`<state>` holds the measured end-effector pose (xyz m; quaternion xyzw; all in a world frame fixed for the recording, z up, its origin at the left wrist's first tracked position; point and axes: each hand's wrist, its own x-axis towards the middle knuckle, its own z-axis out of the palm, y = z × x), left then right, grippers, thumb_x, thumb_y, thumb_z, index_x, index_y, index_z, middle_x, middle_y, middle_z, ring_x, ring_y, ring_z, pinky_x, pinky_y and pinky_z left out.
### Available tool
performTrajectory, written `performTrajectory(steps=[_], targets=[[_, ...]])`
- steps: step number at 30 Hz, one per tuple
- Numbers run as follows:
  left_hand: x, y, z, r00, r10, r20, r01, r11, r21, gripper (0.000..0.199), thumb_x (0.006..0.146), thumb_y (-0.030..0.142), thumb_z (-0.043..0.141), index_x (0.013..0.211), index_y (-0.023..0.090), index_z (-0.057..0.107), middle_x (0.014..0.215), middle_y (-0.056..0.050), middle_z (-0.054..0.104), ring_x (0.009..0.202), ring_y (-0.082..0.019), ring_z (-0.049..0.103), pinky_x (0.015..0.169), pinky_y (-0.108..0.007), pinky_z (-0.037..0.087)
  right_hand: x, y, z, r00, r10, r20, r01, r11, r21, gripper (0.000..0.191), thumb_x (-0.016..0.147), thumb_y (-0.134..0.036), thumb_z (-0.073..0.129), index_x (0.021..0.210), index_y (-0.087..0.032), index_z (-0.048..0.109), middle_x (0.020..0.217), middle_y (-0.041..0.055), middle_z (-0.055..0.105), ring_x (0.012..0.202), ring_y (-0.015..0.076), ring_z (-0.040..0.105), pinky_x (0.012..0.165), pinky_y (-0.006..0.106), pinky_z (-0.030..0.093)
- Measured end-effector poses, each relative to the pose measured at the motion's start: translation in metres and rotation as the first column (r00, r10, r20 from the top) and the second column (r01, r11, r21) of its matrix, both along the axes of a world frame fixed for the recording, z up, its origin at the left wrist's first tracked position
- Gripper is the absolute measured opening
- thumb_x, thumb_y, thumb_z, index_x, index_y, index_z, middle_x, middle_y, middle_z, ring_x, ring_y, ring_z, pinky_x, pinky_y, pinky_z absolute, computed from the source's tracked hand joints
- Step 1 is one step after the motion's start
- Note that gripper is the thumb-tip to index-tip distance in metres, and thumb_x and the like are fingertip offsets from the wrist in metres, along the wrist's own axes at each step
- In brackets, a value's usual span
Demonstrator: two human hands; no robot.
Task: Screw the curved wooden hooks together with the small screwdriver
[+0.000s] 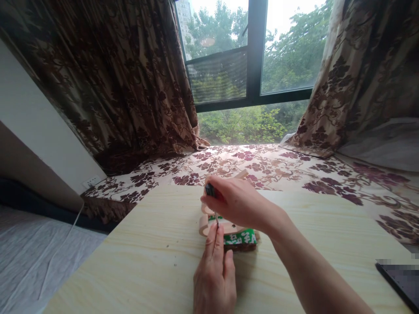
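Pale wood-grain tabletop (131, 261), green-printed block (240, 238) on it, dark flat object (403, 281), perhaps a phone, at right

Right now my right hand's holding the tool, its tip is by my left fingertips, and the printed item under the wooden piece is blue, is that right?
Not quite: the head view shows the printed item under the wooden piece is green, not blue. The rest stands.
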<state>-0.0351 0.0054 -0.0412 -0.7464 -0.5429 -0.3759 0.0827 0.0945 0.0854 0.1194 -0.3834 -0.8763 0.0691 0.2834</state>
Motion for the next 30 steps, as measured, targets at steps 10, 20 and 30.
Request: performTrajectory(steps=[10,20,30], targets=[[0.0024,-0.0003,0.0029,1.000,0.003,-0.004,-0.003,1.000,0.016,0.060,0.092,0.011,0.042,0.149,0.019,0.023,0.148,-0.013,0.041,0.136,-0.021,0.039,0.104,-0.033,0.045,0.0032,-0.0014,0.0006,0.999,0.027,-0.021,-0.027,0.999,-0.033,0.012,0.089,-0.029,0.051,0.095,-0.019,0.054,0.075,-0.0001,0.060,0.063,0.0118,0.047,0.057,0.025,0.026],[0.0021,0.0002,0.0038,1.000,0.009,-0.015,-0.008,1.000,0.021,0.057,0.093,0.011,0.041,0.147,0.016,0.026,0.147,-0.015,0.043,0.136,-0.020,0.039,0.104,-0.032,0.044,0.0038,0.0008,0.0000,0.996,-0.088,0.000,0.088,0.996,-0.027,0.017,0.089,-0.036,0.052,0.084,-0.020,0.052,0.067,-0.0013,0.054,0.059,0.0110,0.040,0.054,0.025,0.022],[0.0021,0.0002,0.0034,1.000,0.004,-0.012,-0.004,1.000,0.012,0.058,0.092,0.010,0.043,0.147,0.019,0.026,0.147,-0.015,0.042,0.136,-0.020,0.039,0.104,-0.034,0.045,0.0038,-0.0032,0.0007,0.994,-0.104,0.016,0.104,0.994,-0.014,0.021,0.089,-0.037,0.052,0.079,-0.019,0.051,0.064,-0.0015,0.051,0.057,0.0109,0.037,0.053,0.026,0.022]])
